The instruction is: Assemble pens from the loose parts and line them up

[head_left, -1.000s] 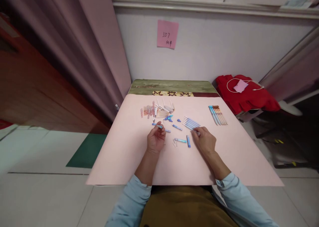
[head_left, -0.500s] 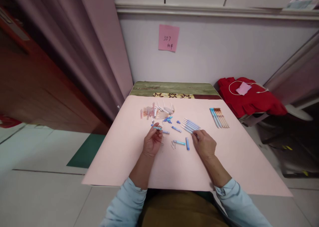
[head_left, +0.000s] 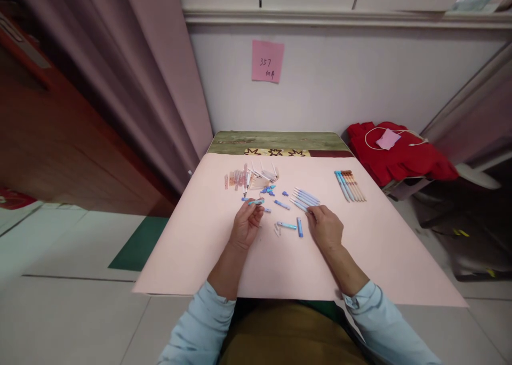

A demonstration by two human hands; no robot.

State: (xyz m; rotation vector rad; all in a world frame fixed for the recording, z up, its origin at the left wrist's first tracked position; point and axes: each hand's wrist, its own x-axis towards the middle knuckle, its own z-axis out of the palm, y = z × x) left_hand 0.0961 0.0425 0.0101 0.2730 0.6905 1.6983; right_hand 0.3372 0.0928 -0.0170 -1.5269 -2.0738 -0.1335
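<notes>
My left hand [head_left: 247,225] is closed round a short light-blue pen part [head_left: 256,202], its tip sticking out past my fingers. My right hand [head_left: 326,227] rests on the pink sheet [head_left: 200,247], fingers curled and touching the near end of a row of pale blue pen barrels [head_left: 305,198]. Between my hands lie a blue pen piece [head_left: 288,225] and a short blue cap [head_left: 299,227]. Small blue caps [head_left: 269,189] and loose orange and white pen parts [head_left: 250,179] lie just beyond my left hand.
A row of assembled blue and orange pens [head_left: 350,185] lies at the right of the sheet. Behind is a green table edge [head_left: 276,141], a pink note [head_left: 267,61] on the wall, a red cloth [head_left: 400,154] at right, curtains at left.
My left hand has shifted slightly with the pen part still in it. My right hand stays at the near end of the barrel row. The view has shifted a little.
</notes>
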